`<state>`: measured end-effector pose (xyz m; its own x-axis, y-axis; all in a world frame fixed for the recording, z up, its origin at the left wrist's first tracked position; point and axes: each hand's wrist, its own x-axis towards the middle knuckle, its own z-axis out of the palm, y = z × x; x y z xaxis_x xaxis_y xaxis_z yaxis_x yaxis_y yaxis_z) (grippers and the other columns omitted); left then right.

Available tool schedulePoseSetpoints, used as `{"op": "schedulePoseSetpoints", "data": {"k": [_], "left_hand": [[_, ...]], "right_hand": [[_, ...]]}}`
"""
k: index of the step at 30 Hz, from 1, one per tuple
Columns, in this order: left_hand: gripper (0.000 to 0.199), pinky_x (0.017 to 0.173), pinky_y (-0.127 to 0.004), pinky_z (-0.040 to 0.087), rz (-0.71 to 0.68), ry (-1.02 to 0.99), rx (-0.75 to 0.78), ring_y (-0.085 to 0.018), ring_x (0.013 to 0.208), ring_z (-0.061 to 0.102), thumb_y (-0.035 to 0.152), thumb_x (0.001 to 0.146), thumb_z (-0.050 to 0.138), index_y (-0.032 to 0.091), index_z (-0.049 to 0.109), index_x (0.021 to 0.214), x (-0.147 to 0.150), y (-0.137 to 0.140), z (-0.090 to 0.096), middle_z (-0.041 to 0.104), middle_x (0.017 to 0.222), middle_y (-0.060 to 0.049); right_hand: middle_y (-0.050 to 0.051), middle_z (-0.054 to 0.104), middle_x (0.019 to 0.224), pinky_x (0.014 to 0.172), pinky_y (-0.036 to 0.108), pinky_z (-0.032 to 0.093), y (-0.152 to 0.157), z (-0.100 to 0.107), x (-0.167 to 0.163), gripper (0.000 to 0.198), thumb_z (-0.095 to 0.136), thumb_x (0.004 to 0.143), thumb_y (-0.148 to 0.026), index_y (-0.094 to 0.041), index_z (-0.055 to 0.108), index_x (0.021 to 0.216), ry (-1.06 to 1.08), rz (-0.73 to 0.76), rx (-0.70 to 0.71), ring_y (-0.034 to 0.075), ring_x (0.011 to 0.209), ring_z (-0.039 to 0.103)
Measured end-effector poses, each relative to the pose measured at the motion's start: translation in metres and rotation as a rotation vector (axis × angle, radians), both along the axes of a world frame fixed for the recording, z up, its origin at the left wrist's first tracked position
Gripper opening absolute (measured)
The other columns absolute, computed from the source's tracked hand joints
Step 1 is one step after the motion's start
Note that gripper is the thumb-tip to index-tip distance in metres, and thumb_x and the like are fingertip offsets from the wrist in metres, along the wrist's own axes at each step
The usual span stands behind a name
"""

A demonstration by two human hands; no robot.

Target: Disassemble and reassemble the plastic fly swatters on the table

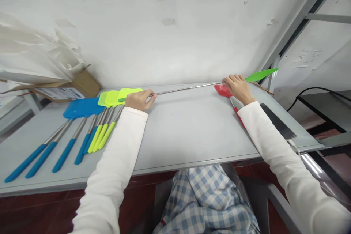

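Observation:
A green fly swatter [189, 88] with a long, drawn-out metal shaft is stretched level above the table between both hands. My left hand [139, 100] is closed around its handle end, where a bit of green grip sticks out to the left. Near the head end, my right hand [238, 87] is wrapped round the shaft, with the green head pointing right. Under the right hand lies a red fly swatter [223, 90], its handle partly covered by my forearm. Several yellow-green fly swatters [117, 97] lie by my left arm, beside several blue ones [82, 107].
The grey table [189, 131] meets a white wall at the back. An opened cardboard box [79, 86] stands at the back left. A dark tablet-like device [276, 122] with a cable lies at the right. Metal frame posts rise beyond the table's right end.

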<state>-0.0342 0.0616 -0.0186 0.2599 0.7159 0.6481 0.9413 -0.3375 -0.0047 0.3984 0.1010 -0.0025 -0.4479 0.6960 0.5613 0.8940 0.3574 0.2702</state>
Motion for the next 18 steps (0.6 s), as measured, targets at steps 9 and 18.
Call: {"op": "schedulePoseSetpoints", "data": {"k": [9, 18], "left_hand": [[0.040, 0.053, -0.031, 0.018, 0.212, -0.092, -0.071, -0.017, 0.048, 0.046, 0.038, 0.087, 0.042, 0.021, 0.047, 0.052, -0.008, 0.021, -0.003, 0.048, 0.046, -0.005], [0.045, 0.055, -0.030, 0.023, 0.236, -0.227, 0.042, -0.018, 0.046, 0.045, 0.038, 0.084, 0.042, 0.019, 0.054, 0.046, 0.035, 0.027, -0.011, 0.042, 0.038, -0.007]], "right_hand": [[0.013, 0.069, 0.082, 0.074, 0.036, 0.031, 0.007, -0.006, 0.005, 0.038, 0.034, 0.102, -0.033, -0.015, 0.065, 0.088, -0.024, -0.142, -0.140, 0.026, 0.078, 0.055], [0.014, 0.068, 0.080, 0.071, 0.034, 0.031, -0.007, -0.004, -0.053, 0.042, 0.030, 0.103, -0.040, -0.014, 0.061, 0.090, -0.095, 0.021, -0.145, 0.026, 0.076, 0.058]]}}
